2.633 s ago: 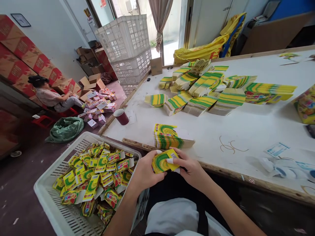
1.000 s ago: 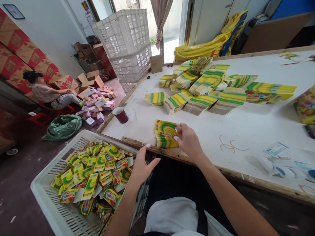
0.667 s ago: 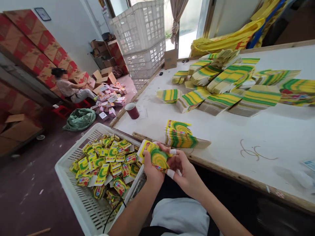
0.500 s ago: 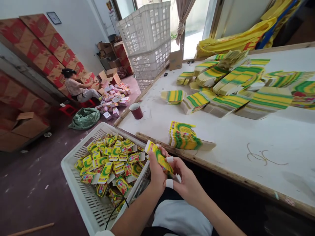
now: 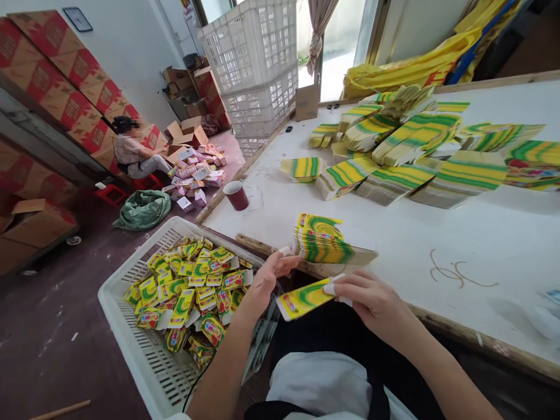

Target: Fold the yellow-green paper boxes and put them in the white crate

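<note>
My right hand (image 5: 367, 294) pinches a small yellow-and-green carton (image 5: 304, 298) by its right end, in front of the table edge. The carton looks flat, its printed face turned up. My left hand (image 5: 269, 280) is free of it, fingers stretched out and apart, between the basket and the stack. White wraps cover some fingertips on both hands. Just beyond, a stack of flat cartons (image 5: 324, 248) leans in a row on the table's near edge. At left, a white plastic basket (image 5: 126, 335) holds many yellow-and-green cartons (image 5: 184, 303).
Bundles of flat cartons (image 5: 394, 140) lie on the white table (image 5: 402, 242). A dark red mug (image 5: 237, 197) stands near its left edge. Rubber bands (image 5: 455, 271) lie at right. Tall white crates (image 5: 258, 64) stand behind. Another person (image 5: 135, 153) sits beside pink boxes (image 5: 196, 175).
Both hands were together on a yellow carton; now they are apart. My left hand has let go and opened, and my right hand holds a carton alone. The view has shifted slightly.
</note>
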Available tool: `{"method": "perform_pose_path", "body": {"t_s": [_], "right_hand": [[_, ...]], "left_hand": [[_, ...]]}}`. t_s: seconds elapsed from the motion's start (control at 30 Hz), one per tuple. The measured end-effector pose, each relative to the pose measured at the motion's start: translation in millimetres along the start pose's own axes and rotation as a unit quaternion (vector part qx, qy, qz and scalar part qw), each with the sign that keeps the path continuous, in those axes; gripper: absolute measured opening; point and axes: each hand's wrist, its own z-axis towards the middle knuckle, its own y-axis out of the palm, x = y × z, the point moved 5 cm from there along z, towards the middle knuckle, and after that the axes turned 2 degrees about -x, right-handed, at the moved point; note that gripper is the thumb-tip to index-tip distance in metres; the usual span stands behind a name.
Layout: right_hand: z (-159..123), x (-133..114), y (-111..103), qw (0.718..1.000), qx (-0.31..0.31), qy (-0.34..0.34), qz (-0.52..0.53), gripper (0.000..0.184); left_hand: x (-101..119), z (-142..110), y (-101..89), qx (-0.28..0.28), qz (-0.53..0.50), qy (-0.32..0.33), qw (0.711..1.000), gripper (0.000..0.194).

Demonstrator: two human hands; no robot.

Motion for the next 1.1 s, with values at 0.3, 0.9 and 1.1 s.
{"method": "perform_pose_path", "body": {"t_s": [0.3, 0.9, 1.1], "right_hand": [[-4, -23, 4, 0.981, 0.172, -0.008, -0.094, 0.028], [9, 23, 21, 0.783, 0.129, 0.338, 0.506, 0.035], [-8, 17, 72, 0.555, 0.115, 0.431, 0.702, 0.027]], "left_hand": [[-9, -6, 47.4, 0.013, 0.192, -0.071, 0.979, 0.063], [-3, -9, 51.3, 0.045, 0.22, 0.042, 0.974, 0.074], [-6, -10, 50.0, 0.061, 0.251, 0.063, 0.964, 0.067]]}}
